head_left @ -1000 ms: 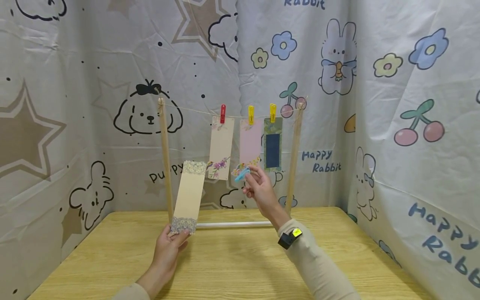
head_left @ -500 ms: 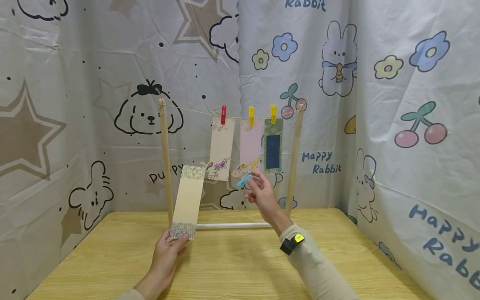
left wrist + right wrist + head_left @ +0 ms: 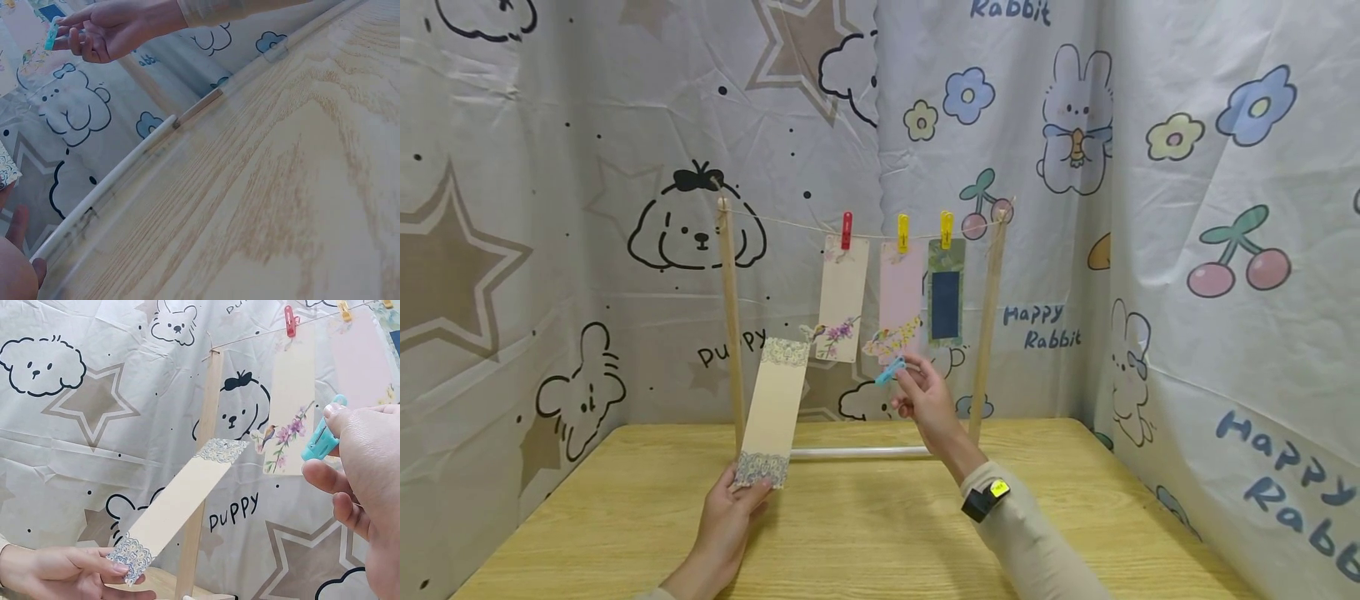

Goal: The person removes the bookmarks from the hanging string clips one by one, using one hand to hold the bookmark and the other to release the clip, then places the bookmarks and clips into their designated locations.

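In the head view my left hand [image 3: 726, 521] pinches the lower end of a cream bookmark [image 3: 772, 408] with lace-patterned bands at both ends. The bookmark leans slightly right and hangs on nothing. My right hand [image 3: 928, 404] holds a light blue clothespin [image 3: 891, 370] between thumb and fingers, below the pink bookmark [image 3: 901, 287]. The right wrist view shows the clothespin [image 3: 321, 434] up close and, to its left, the lace bookmark [image 3: 178, 503] held at its lower corner. Only part of the left hand [image 3: 17, 269] appears in the left wrist view.
A string [image 3: 790, 222] runs between two wooden posts [image 3: 732, 325]. A red clothespin [image 3: 847, 231] holds a flowered cream bookmark [image 3: 842, 292]; yellow clothespins [image 3: 902, 233] hold the pink bookmark and a green-and-blue one [image 3: 946, 300]. A white bar [image 3: 857, 453] lies low between the posts on the wooden table [image 3: 850, 533].
Both hands have sunk a little, the left with the lace bookmark and the right with the blue clothespin. The hanging bookmarks stay as they were.
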The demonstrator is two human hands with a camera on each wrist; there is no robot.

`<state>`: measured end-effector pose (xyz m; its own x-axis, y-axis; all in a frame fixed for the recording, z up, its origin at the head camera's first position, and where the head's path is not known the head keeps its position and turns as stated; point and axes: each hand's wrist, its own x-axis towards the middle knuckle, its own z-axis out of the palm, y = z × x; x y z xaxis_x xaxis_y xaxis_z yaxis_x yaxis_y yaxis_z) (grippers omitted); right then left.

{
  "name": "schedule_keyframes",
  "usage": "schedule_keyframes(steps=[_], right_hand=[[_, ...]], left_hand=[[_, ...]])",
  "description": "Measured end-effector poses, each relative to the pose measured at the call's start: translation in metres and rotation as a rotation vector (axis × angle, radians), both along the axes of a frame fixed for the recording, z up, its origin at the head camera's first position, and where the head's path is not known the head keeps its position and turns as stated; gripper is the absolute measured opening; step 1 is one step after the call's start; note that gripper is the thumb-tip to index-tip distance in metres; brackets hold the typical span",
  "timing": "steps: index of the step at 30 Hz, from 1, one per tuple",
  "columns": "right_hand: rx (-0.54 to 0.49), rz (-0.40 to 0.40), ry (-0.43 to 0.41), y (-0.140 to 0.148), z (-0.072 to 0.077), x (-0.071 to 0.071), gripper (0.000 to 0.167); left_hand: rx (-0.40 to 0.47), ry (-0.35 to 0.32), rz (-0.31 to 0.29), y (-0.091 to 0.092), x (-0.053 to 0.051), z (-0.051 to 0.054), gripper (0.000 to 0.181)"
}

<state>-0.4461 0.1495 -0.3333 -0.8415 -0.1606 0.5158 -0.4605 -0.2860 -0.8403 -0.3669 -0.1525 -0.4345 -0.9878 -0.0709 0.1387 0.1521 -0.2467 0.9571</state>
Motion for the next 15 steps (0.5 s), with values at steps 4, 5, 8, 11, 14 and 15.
schedule_keyframes(steps=[4,5,8,11,14,15], right_hand=[[-0.009,0.007,-0.004,0.002,-0.004,0.001,0.05],[-0.012,0.007,-0.003,0.002,-0.005,0.001,0.049],[-0.006,0.003,0.001,0.003,-0.008,0.001,0.048],[0.002,0.0,-0.001,0.004,-0.012,0.002,0.049],[-0.003,0.007,-0.009,0.005,-0.015,0.002,0.048],[-0.007,0.008,-0.011,0.006,-0.017,0.002,0.048]], left_hand=[[-0.023,0.002,-0.006,-0.002,0.0,0.0,0.059],[-0.026,-0.001,-0.004,-0.002,0.0,0.0,0.059],[-0.034,0.0,-0.002,-0.002,-0.001,-0.002,0.059],[-0.038,-0.004,0.003,-0.003,0.0,-0.003,0.057],[-0.027,-0.01,0.016,-0.003,0.001,-0.003,0.053],[-0.021,-0.012,0.022,-0.003,0.002,-0.003,0.052]])
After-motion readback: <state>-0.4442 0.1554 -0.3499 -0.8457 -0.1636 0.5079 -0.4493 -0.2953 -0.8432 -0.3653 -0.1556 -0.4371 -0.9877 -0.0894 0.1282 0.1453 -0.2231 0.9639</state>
